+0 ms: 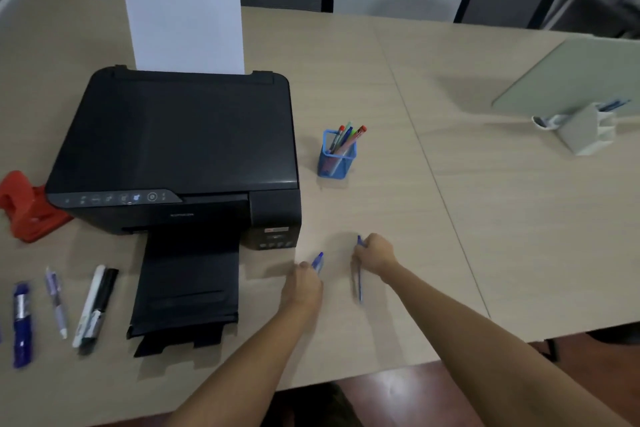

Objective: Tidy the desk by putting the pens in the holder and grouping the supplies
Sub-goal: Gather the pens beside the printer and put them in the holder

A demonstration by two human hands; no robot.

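- Holder stands right of the printer, several pens already inside.
- Left hand grips one blue pen; right hand grips another.
- Markers lie loose at the desk's left, unsorted.

blue mesh holder: upright, pens inside | four markers: flat, left of printer
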